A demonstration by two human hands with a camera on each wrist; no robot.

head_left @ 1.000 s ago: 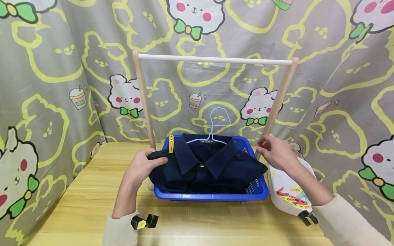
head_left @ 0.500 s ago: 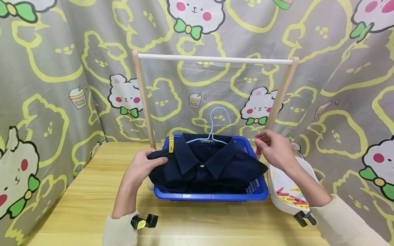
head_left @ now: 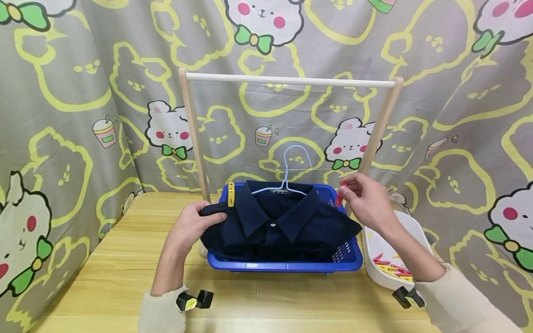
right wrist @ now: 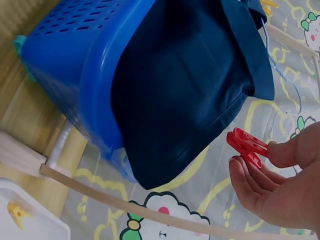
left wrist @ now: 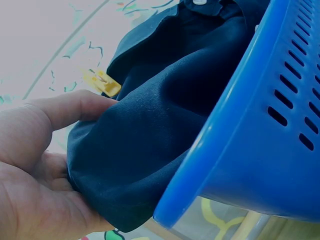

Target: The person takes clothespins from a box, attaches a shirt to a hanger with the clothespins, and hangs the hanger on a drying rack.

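Note:
A dark navy collared shirt (head_left: 270, 231) lies over the blue basket (head_left: 287, 266), with a pale blue wire hanger (head_left: 286, 173) in its neck. My left hand (head_left: 193, 224) grips the shirt's left shoulder, thumb on top; the left wrist view shows the cloth between thumb and fingers. Beside the collar, a yellow clothespin (head_left: 231, 194) is clipped on that shoulder. My right hand (head_left: 368, 201) pinches a red clothespin (right wrist: 246, 146) between thumb and fingers. In the right wrist view this clothespin is apart from the shirt's right shoulder edge, its end pointing toward the cloth.
Behind the basket stands a rack with wooden posts (head_left: 195, 134) and a white top bar (head_left: 291, 80). At the right, a white tray (head_left: 374, 275) holds several red and yellow clothespins. A patterned curtain (head_left: 233, 37) hangs behind the wooden table (head_left: 125, 259).
My right hand has moved left toward the shirt's right shoulder, bringing the red clothespin over the basket's right edge. My left hand has kept its grip on the shirt.

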